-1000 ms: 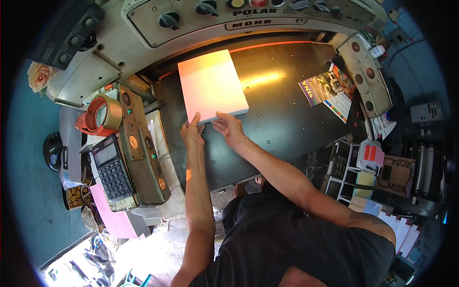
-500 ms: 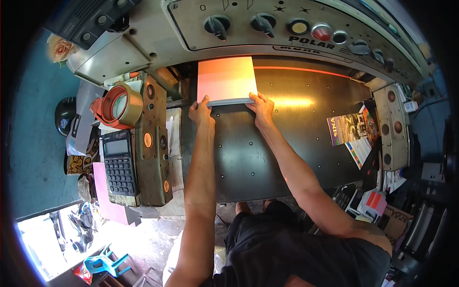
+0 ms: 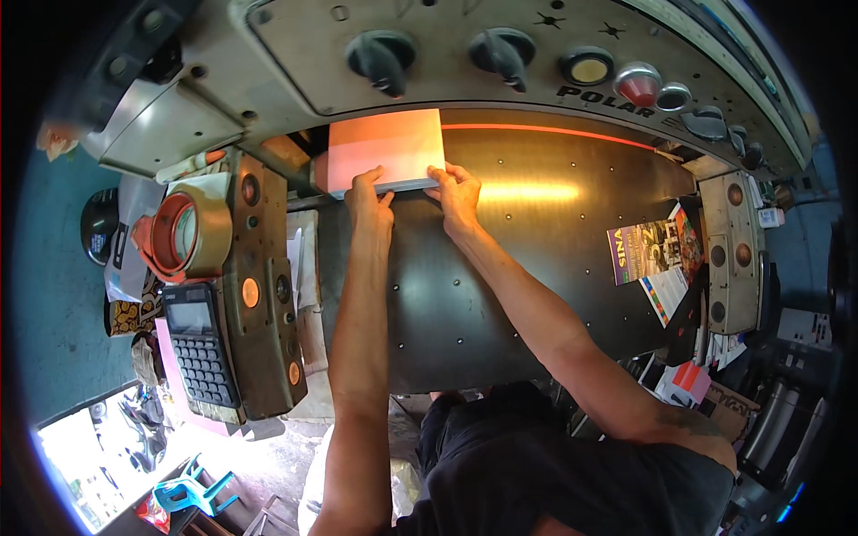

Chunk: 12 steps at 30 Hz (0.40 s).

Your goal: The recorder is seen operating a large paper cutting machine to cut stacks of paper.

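Observation:
A thick stack of paper [image 3: 386, 145], glowing pink-orange under the light, lies at the far left of the dark metal machine table [image 3: 500, 295]. My left hand [image 3: 368, 198] grips its near edge left of the middle, thumb on top and other fingers at the front side. At the near right corner my right hand [image 3: 458, 196] pinches the stack, thumb above, fingers curled by the edge. The stack's far end reaches up to the machine's front panel [image 3: 295, 54]. A red-orange light line [image 3: 554, 134] crosses the table beyond my right hand.
On the left side block sit tape rolls [image 3: 183, 232] and a calculator [image 3: 198, 344]. Printed leaflets [image 3: 648, 255] lie at the table's right. Knobs [image 3: 502, 58] and a red button [image 3: 637, 82] line the panel overhead. A blue stool [image 3: 192, 489] stands at lower left.
My left hand has shifted from the near left corner toward the middle of the stack's near edge. The right hand stays at its corner. The whole view has shifted, bringing the panel closer.

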Motion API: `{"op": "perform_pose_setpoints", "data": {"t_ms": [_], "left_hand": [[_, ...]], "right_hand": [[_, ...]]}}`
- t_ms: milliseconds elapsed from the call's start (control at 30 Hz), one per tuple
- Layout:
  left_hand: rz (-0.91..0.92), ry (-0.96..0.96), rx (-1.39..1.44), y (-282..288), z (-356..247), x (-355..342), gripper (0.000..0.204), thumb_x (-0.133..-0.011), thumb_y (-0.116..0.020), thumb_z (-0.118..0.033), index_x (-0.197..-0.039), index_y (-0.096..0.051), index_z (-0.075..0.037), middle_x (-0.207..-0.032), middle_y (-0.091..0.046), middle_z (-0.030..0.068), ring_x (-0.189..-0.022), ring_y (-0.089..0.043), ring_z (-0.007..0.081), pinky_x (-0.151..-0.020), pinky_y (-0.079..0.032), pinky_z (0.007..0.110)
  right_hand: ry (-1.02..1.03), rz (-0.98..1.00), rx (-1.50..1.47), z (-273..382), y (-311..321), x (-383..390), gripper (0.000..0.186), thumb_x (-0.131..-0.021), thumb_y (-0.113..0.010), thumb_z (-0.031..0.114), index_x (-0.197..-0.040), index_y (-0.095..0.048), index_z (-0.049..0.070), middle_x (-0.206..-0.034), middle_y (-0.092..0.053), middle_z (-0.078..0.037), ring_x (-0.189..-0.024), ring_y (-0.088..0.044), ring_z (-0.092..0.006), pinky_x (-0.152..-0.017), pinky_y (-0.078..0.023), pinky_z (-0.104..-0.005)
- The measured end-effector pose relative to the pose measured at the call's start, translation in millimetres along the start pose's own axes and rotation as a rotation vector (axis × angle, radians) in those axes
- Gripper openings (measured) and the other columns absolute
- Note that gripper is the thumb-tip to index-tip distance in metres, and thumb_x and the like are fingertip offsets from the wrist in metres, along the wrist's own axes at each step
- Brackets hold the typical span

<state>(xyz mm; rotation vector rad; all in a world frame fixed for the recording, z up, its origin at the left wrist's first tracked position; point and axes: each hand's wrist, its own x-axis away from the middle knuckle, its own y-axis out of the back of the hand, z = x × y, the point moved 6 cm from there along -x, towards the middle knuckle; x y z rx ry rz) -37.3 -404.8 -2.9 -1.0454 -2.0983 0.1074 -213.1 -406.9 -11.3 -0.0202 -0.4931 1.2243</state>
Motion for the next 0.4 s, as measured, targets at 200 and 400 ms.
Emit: {"op": "perform_pose_setpoints", "data": {"t_ms": [200,400], "left_hand": [[-0.006,0.011,-0.021,-0.1,18.8,3.0,0.045,-0.079,-0.073,-0.01,-0.119,-0.057,0.001,-0.119,-0.055,0.0162,-0.112,-0.053,0.0329,-0.107,-0.038,0.053],[-0.028,-0.04,-0.014,0.3,27.6,5.1,0.055,-0.073,-0.076,-0.002,-0.122,-0.053,0.003,-0.117,-0.055,0.0151,-0.111,-0.052,0.0341,-0.112,-0.031,0.059]], "right_hand": [[-0.022,0.027,-0.078,6.0,8.8,-3.0,0.042,-0.082,-0.077,0.01,-0.117,-0.063,-0.008,-0.102,-0.07,-0.016,-0.084,-0.069,-0.0215,-0.079,-0.059,-0.0336],[-0.089,0.049,-0.025,5.7,26.7,-13.2,0.043,-0.085,-0.072,0.011,-0.123,-0.062,-0.005,-0.104,-0.07,-0.016,-0.092,-0.069,-0.0235,-0.078,-0.058,-0.0324]]}}
